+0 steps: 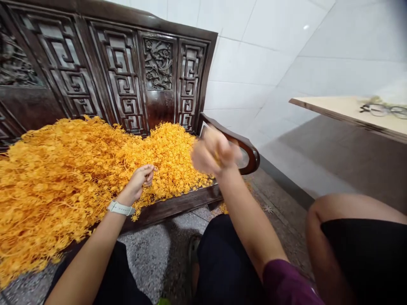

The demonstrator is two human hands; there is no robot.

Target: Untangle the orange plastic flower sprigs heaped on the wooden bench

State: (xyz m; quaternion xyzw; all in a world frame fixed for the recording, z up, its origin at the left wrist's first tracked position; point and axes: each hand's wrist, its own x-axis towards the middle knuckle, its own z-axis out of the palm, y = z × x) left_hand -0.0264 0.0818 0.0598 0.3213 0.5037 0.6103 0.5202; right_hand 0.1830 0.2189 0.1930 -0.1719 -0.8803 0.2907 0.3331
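A large heap of orange plastic flower pieces (73, 165) with thin stems lies on a carved dark wooden bench. My left hand (143, 180), with a pale watch band on its wrist, is closed in a pinch at the heap's front edge. Between its fingertips is a thin orange plastic flower stem (157, 169). My right hand (216, 150) is raised at the heap's right end, in front of the bench's armrest. It is blurred by motion, with the fingers curled in. A bit of yellow shows within it, too smeared to name.
The bench's armrest (252, 154) curves out behind my right hand. To the right, a pale board (346, 108) carries a pair of glasses (383, 111). Another person's bare knee (330, 207) is close at the lower right. Orange bits (223, 208) lie below the bench.
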